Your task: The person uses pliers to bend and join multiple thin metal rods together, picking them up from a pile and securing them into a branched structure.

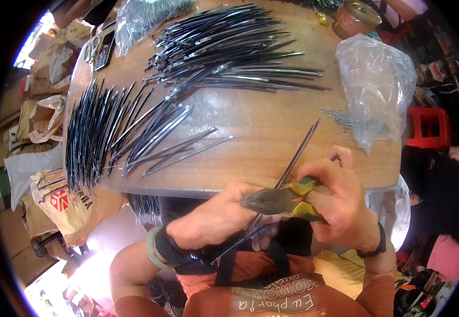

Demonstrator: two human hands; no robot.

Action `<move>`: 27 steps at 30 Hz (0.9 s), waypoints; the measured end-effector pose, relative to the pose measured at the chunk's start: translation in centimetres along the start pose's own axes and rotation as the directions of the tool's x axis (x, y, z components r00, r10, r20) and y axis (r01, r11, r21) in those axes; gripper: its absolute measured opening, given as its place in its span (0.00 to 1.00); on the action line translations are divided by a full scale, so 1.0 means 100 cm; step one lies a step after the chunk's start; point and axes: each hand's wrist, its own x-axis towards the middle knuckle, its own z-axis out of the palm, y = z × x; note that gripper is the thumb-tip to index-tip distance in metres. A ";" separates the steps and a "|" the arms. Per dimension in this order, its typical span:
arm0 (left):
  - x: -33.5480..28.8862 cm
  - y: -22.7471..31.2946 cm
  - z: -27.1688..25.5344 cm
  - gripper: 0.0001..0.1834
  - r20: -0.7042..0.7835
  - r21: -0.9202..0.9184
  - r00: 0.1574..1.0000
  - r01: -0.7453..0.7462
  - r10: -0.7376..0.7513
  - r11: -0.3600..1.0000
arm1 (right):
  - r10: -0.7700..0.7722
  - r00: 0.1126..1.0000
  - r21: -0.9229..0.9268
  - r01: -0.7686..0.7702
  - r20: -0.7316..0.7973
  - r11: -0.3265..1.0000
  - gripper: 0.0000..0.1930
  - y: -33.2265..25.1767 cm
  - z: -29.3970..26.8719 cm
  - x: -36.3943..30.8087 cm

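My right hand [340, 201] grips a pair of combination pliers by their yellow-and-green handles [306, 211]. The grey plier head [268, 201] points left, just beside my left hand [211, 214]. A long, thin dark strip [298, 153] runs diagonally behind the pliers, and my left hand is closed on it near the plier head. Its fingertips are partly hidden, and whether the jaws bite on the strip cannot be seen. Ahead on the table lie a large heap of similar dark glossy strips [213, 42] and a second bunch at the left [95, 132].
At the table's right lies a clear plastic bag [377, 79] beside several thin metal wires [339, 119]. A round tub [358, 18] stands behind it. Scissors [89, 48] and a dark handheld device [104, 51] lie far left. A red stool [429, 127] stands right; paper sacks [60, 203] line the left.
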 end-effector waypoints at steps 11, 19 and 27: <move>0.001 -0.029 0.017 0.04 -0.279 -0.370 0.950 -0.239 0.138 0.898 | 0.256 0.950 0.022 -0.256 -0.181 0.966 0.11 -0.001 0.005 -0.051; -0.003 -0.046 0.025 0.06 -0.342 0.337 0.698 -0.534 0.629 0.775 | 0.470 0.871 0.319 -0.489 0.140 0.812 0.15 -0.011 0.013 -0.067; 0.006 -0.049 0.024 0.06 -0.376 0.443 0.648 -0.502 0.662 0.743 | 0.284 0.917 0.219 -0.349 0.281 0.911 0.20 -0.007 0.012 -0.059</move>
